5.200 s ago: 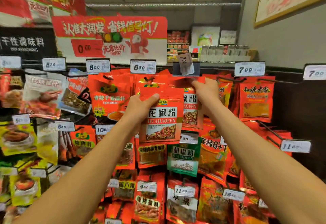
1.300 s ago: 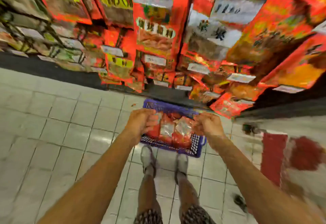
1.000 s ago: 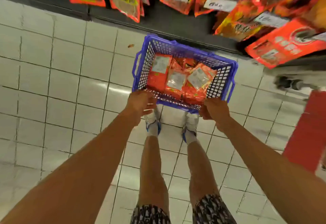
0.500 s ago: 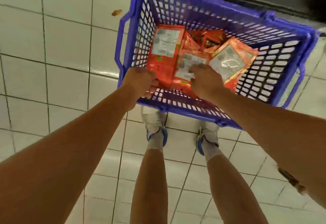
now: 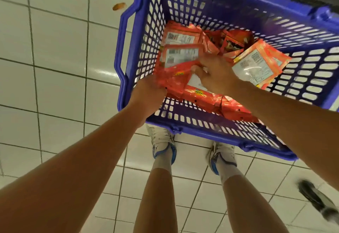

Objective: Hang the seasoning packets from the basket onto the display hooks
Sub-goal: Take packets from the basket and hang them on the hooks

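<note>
A blue plastic basket (image 5: 139,36) stands on the tiled floor in front of my feet. Several red seasoning packets (image 5: 181,56) lie inside it, most with their white label backs up. My left hand (image 5: 149,90) grips a bundle of red packets (image 5: 176,80) at the basket's near left corner. My right hand (image 5: 215,73) reaches in from the right, its fingers curled onto the same bundle. One more packet (image 5: 256,65) leans against the right wall. The display hooks are out of view.
White floor tiles surround the basket. A small orange scrap (image 5: 118,6) lies on the floor to the basket's left. My white shoes (image 5: 162,141) stand just behind the basket. A dark shoe of another person (image 5: 319,201) is at the lower right.
I turned from the display down to the basket and bent closer. Both hands went inside; the left hand left the rim and took hold of a bundle of packets.
</note>
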`<move>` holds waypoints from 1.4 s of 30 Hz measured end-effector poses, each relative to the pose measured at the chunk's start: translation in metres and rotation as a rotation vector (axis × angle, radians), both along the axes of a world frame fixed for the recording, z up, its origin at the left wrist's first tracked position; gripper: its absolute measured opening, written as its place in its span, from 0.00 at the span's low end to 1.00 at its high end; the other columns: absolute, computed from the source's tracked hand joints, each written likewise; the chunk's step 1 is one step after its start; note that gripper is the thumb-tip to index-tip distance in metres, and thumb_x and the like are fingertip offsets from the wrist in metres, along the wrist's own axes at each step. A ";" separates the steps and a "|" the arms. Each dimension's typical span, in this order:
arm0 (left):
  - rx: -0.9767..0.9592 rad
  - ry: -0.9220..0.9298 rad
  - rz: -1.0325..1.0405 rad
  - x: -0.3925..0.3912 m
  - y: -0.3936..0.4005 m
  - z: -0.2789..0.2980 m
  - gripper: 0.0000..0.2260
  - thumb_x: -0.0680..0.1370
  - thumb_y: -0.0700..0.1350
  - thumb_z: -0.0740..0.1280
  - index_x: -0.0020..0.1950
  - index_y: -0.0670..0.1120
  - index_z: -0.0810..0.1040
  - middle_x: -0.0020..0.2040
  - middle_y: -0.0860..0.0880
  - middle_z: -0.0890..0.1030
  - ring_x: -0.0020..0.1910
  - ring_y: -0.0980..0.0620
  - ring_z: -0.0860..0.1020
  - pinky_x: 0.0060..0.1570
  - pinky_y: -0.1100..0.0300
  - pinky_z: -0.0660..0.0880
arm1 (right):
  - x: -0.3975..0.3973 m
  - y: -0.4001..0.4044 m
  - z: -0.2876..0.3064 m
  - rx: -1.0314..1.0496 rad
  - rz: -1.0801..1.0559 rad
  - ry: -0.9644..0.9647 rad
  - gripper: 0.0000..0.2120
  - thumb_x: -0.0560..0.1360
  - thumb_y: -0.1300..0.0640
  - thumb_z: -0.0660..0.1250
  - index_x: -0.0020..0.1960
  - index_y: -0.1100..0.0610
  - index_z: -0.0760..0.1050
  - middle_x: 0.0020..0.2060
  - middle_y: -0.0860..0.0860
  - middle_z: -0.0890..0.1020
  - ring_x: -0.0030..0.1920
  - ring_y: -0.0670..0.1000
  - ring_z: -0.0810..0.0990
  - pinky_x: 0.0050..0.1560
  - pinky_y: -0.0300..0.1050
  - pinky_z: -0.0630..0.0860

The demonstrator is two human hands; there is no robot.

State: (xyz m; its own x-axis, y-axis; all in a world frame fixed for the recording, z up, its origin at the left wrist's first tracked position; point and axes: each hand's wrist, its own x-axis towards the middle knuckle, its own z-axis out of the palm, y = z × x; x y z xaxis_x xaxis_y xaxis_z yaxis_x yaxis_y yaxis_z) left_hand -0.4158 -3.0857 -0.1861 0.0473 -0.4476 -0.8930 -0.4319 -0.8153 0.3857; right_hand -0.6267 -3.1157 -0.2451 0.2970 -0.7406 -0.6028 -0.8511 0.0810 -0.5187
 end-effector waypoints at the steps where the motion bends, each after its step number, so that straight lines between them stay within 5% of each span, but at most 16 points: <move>1: -0.063 0.019 -0.011 -0.002 -0.001 0.003 0.19 0.76 0.35 0.66 0.57 0.59 0.77 0.47 0.53 0.84 0.46 0.48 0.82 0.47 0.51 0.79 | -0.003 -0.003 0.012 0.096 -0.119 -0.086 0.14 0.83 0.54 0.63 0.60 0.62 0.80 0.51 0.57 0.84 0.53 0.60 0.83 0.55 0.60 0.79; 5: -0.175 0.128 0.091 -0.009 -0.004 0.007 0.32 0.70 0.39 0.77 0.66 0.61 0.67 0.53 0.62 0.82 0.54 0.62 0.82 0.52 0.56 0.80 | -0.020 -0.007 0.044 0.498 -0.440 -0.482 0.13 0.83 0.61 0.64 0.65 0.54 0.79 0.55 0.49 0.84 0.56 0.52 0.85 0.51 0.53 0.84; 8: -0.145 0.016 0.047 -0.008 -0.005 0.005 0.16 0.75 0.40 0.75 0.54 0.59 0.77 0.48 0.58 0.84 0.51 0.55 0.84 0.48 0.55 0.82 | -0.023 -0.012 0.047 0.709 -0.614 -0.648 0.08 0.81 0.58 0.66 0.58 0.53 0.81 0.52 0.53 0.87 0.53 0.55 0.86 0.45 0.53 0.85; 11: -0.178 -0.070 -0.017 -0.005 0.001 0.000 0.05 0.80 0.45 0.70 0.55 0.52 0.82 0.48 0.54 0.86 0.43 0.57 0.84 0.40 0.56 0.83 | -0.011 -0.022 0.027 0.507 -0.647 -0.401 0.06 0.81 0.55 0.65 0.53 0.52 0.81 0.50 0.52 0.87 0.51 0.55 0.86 0.47 0.52 0.83; 14: -0.290 -0.140 -0.024 -0.002 0.006 -0.003 0.08 0.82 0.46 0.67 0.60 0.47 0.80 0.43 0.59 0.81 0.36 0.63 0.80 0.28 0.73 0.75 | 0.007 -0.028 -0.008 0.003 -0.038 0.150 0.17 0.79 0.57 0.64 0.67 0.54 0.74 0.65 0.55 0.79 0.67 0.59 0.76 0.59 0.51 0.76; 17: -0.366 -0.190 -0.017 -0.001 0.008 -0.007 0.12 0.83 0.47 0.64 0.65 0.47 0.78 0.53 0.54 0.83 0.45 0.58 0.81 0.30 0.76 0.74 | 0.029 -0.022 -0.037 -0.069 0.639 0.407 0.40 0.73 0.54 0.71 0.81 0.54 0.57 0.81 0.59 0.53 0.82 0.61 0.47 0.77 0.64 0.57; 20: -0.399 -0.197 0.018 0.000 0.007 -0.009 0.12 0.84 0.47 0.64 0.66 0.48 0.78 0.58 0.52 0.84 0.49 0.58 0.80 0.31 0.77 0.73 | 0.035 -0.009 -0.048 -0.201 0.807 0.462 0.38 0.71 0.51 0.75 0.78 0.51 0.64 0.81 0.58 0.56 0.81 0.60 0.48 0.74 0.68 0.57; 26: -0.351 -0.177 0.125 -0.002 0.006 0.012 0.11 0.83 0.47 0.64 0.64 0.50 0.79 0.53 0.56 0.82 0.42 0.59 0.80 0.33 0.72 0.77 | -0.005 -0.013 -0.019 -0.185 0.534 0.274 0.17 0.80 0.52 0.65 0.68 0.50 0.78 0.67 0.53 0.79 0.68 0.58 0.74 0.71 0.54 0.67; 30: -0.225 -0.067 0.307 -0.005 0.001 0.040 0.09 0.80 0.42 0.67 0.52 0.57 0.82 0.50 0.55 0.86 0.48 0.52 0.84 0.43 0.56 0.82 | -0.040 -0.027 0.028 -0.016 -0.174 0.049 0.08 0.80 0.58 0.67 0.56 0.57 0.83 0.40 0.52 0.83 0.41 0.53 0.81 0.46 0.45 0.74; 32: -0.175 -0.010 0.359 -0.009 -0.004 0.060 0.10 0.76 0.40 0.68 0.47 0.56 0.83 0.45 0.55 0.87 0.45 0.51 0.86 0.42 0.55 0.81 | -0.047 -0.033 0.061 0.103 -0.537 -0.147 0.05 0.79 0.61 0.69 0.50 0.55 0.84 0.39 0.49 0.83 0.42 0.51 0.83 0.48 0.47 0.77; 35: -0.147 0.101 0.415 -0.018 -0.014 0.096 0.10 0.75 0.38 0.69 0.48 0.53 0.84 0.43 0.54 0.88 0.41 0.53 0.87 0.39 0.56 0.81 | -0.050 -0.042 0.113 0.287 -0.932 -0.443 0.17 0.77 0.67 0.68 0.35 0.51 0.85 0.35 0.46 0.86 0.37 0.47 0.86 0.41 0.49 0.82; 39: -0.183 0.258 0.455 -0.035 -0.030 0.161 0.09 0.78 0.46 0.72 0.57 0.49 0.84 0.49 0.48 0.88 0.46 0.47 0.87 0.44 0.50 0.83 | -0.049 -0.048 0.192 0.353 -1.079 -0.622 0.05 0.71 0.64 0.69 0.43 0.56 0.81 0.36 0.51 0.84 0.37 0.52 0.84 0.44 0.53 0.83; 42: -0.264 0.294 0.453 -0.044 -0.040 0.222 0.11 0.78 0.51 0.72 0.55 0.47 0.85 0.47 0.46 0.88 0.44 0.46 0.87 0.37 0.55 0.83 | -0.050 -0.052 0.261 0.279 -1.065 -0.732 0.05 0.72 0.57 0.72 0.46 0.55 0.84 0.41 0.54 0.87 0.39 0.54 0.86 0.44 0.50 0.82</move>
State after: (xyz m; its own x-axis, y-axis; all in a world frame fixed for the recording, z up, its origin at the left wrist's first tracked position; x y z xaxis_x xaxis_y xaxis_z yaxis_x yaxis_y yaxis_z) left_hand -0.4595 -3.1260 0.0364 0.0534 -0.6489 -0.7590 0.0917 -0.7536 0.6508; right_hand -0.6766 -3.1675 0.0160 -0.0288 -0.6910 -0.7222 0.1629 0.7096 -0.6855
